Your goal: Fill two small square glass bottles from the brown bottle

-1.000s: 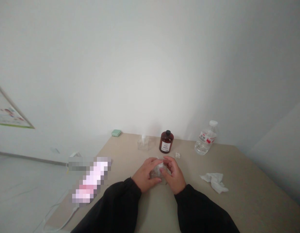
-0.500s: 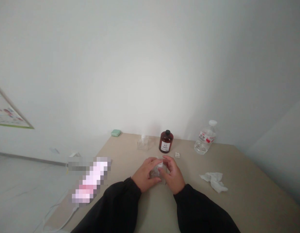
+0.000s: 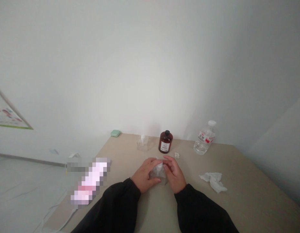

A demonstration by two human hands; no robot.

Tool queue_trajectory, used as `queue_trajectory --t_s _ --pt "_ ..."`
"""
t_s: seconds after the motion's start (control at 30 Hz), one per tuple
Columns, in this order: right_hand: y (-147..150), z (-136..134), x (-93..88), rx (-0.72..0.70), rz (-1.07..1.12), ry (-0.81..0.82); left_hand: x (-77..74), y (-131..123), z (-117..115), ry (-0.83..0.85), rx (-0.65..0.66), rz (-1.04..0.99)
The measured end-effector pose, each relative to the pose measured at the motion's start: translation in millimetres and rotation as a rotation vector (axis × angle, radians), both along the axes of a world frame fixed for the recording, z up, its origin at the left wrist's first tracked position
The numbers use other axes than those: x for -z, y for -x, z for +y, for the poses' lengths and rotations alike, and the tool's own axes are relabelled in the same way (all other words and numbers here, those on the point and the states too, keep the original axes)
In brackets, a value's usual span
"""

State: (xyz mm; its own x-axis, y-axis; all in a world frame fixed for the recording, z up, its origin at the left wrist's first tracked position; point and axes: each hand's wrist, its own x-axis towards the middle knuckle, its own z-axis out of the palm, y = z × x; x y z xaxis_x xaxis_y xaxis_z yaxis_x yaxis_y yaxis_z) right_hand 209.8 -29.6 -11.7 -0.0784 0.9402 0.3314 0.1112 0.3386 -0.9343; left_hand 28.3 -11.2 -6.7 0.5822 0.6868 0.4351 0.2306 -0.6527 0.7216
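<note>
A small clear container [image 3: 157, 176] with a white piece at its top sits on the table before me. My left hand [image 3: 147, 174] wraps round its left side, with the thumb along the near face and fingers reaching over the top. On the other side, my right hand [image 3: 174, 173] curls its fingers about the container's top right, by the white piece. My fingers partly hide the container and its top. Just beyond stands a brown bottle [image 3: 165, 146] with a black cap and a white label.
Farther back is another clear container [image 3: 142, 144] with a white piece in it. A green case [image 3: 115, 133] lies at the back left corner, a blurred phone-like screen [image 3: 91, 181] at left. A water bottle [image 3: 205, 139], a small crumpled scrap [image 3: 177, 155] and a crumpled tissue [image 3: 215, 182] are rightward.
My right thumb has moved off the container's front towards the right, and more of the container and its white top shows. My left hand stays nearly where it was.
</note>
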Motion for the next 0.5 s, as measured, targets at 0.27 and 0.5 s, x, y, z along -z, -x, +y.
queue_trajectory --t_s 0.27,0.5 --pt "0.5 2.5 3.3 0.037 -0.02 -0.016 1.8 -0.2 0.4 0.004 -0.016 0.028" --pt "0.1 3.2 1.2 0.03 0.047 0.012 4.1 0.6 1.2 0.0 -0.007 0.014"
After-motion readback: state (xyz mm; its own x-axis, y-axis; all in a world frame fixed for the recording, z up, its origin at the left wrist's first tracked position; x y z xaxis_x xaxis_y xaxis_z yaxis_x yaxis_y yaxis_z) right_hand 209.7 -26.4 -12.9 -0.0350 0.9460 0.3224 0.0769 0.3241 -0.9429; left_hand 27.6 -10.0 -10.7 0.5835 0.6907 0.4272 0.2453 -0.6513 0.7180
